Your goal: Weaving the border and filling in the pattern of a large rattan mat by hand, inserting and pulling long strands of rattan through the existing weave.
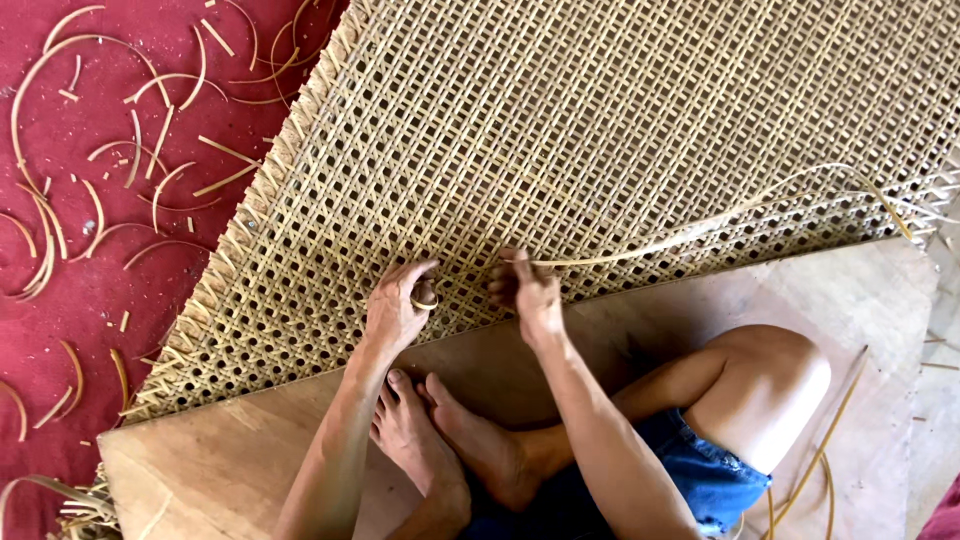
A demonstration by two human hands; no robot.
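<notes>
A large sheet of open cane weave (560,130) lies flat over a wooden board (700,300). My left hand (397,308) rests on the near edge of the weave, fingertips pressing down on it, with a curl of cane by the thumb. My right hand (527,290) pinches the end of a long loose cane strand (700,225) that arcs off to the right over the weave. My bare feet (440,440) and bent knee sit on the board just below the hands.
A red floor covering (100,300) on the left is littered with several curled cane offcuts (150,150). More loose strands (820,460) lie on the board by my knee. A bundle of cane ends (70,495) shows at the lower left corner.
</notes>
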